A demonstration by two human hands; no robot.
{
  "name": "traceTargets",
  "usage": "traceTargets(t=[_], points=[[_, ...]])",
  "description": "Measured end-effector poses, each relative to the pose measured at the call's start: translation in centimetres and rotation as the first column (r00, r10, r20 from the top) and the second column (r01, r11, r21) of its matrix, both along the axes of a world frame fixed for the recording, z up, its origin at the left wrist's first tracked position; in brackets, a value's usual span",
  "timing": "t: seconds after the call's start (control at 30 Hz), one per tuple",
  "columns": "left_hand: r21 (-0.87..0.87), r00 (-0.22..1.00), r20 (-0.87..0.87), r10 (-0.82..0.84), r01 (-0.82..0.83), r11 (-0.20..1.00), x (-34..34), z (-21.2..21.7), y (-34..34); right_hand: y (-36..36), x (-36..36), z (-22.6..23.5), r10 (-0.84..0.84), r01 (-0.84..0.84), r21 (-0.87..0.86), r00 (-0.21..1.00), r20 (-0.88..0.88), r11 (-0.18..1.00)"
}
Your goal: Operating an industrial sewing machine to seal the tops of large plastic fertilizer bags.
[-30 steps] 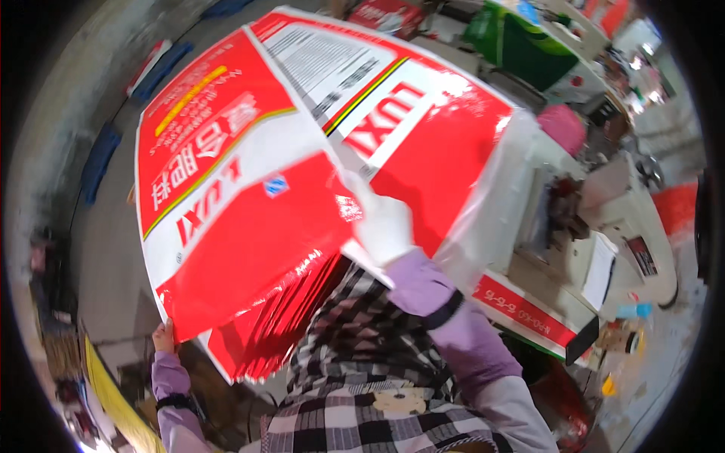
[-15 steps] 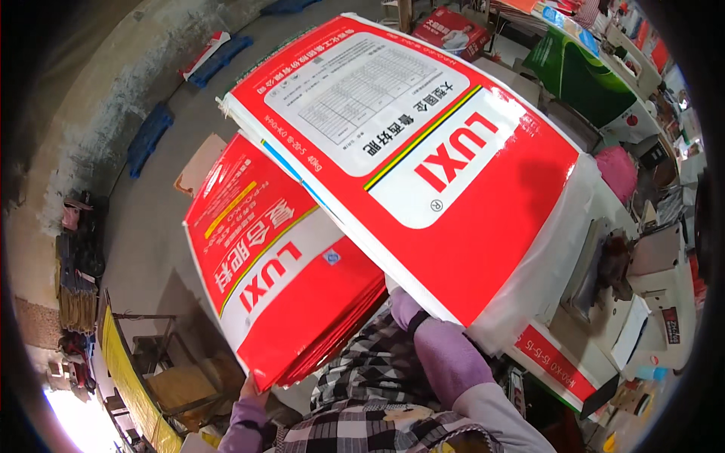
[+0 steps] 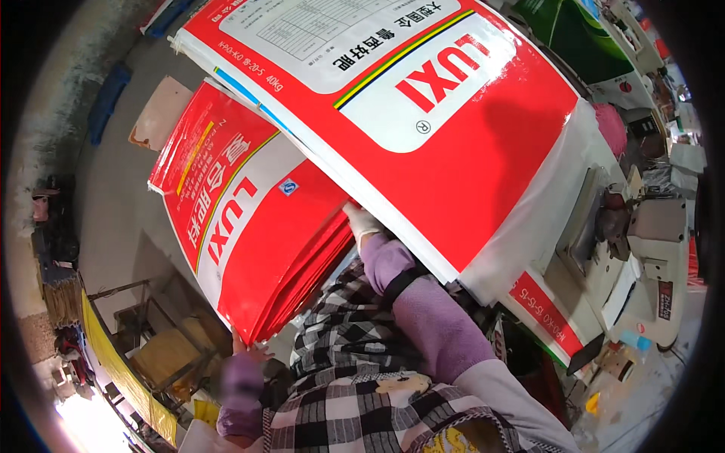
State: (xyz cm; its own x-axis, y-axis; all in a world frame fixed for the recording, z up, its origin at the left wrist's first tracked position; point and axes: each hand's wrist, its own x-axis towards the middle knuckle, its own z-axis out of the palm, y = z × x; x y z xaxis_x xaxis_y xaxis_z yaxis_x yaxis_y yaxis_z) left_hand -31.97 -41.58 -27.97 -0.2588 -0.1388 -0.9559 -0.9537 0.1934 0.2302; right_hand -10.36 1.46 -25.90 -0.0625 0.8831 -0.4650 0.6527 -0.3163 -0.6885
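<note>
A stack of red and white woven fertilizer sacks (image 3: 283, 238) slants in front of me, its loose near edges bent and fanned. My left hand (image 3: 245, 346) is closed at its near lower corner, fingers partly hidden under the sacks. On the stack's right edge my right hand (image 3: 364, 223), in a pale glove, is closed, its fingertips tucked out of sight. A larger pile of similar sacks (image 3: 483, 204) lies to the right, overlapping the far part of the held stack. A clear plastic layer shows along the pile's right end.
At the right stands a pale sewing machine (image 3: 653, 257) on a table, beside a red-and-white sack end (image 3: 547, 317). A metal-framed stand (image 3: 170, 332) is at the lower left, near a yellow sheet (image 3: 124, 362). Cardboard (image 3: 162, 113) lies beyond the held stack.
The view has shifted, so both stacks sit higher and further left. My right hand now shows at the held stack's right edge, where it was mostly hidden. Both hands keep their hold.
</note>
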Motion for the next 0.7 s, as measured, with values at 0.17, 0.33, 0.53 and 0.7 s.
traceTargets(t=[0.17,0.33,0.53,0.7], points=[[0.32,0.948,-0.001,0.318,-0.301,0.898,0.8,-2.4,-1.1,0.9,-0.1,-0.9,0.01,-0.009,-0.031,1.0,0.012,0.999],[0.307,0.942,0.041,0.332,-0.328,0.893,0.4,-3.0,-1.3,0.4,0.7,-1.3,0.001,0.0,-0.03,1.0,0.017,1.0],[0.38,0.984,-0.101,0.149,-0.1,0.92,1.5,-2.0,-2.5,0.4,0.5,-1.5,0.042,-0.042,-0.042,0.999,0.01,0.998],[-0.277,0.878,-0.257,-0.405,0.334,0.901,0.0,-2.4,-1.0,1.0,1.1,-1.0,0.047,-0.047,-0.039,0.999,-0.006,0.998]])
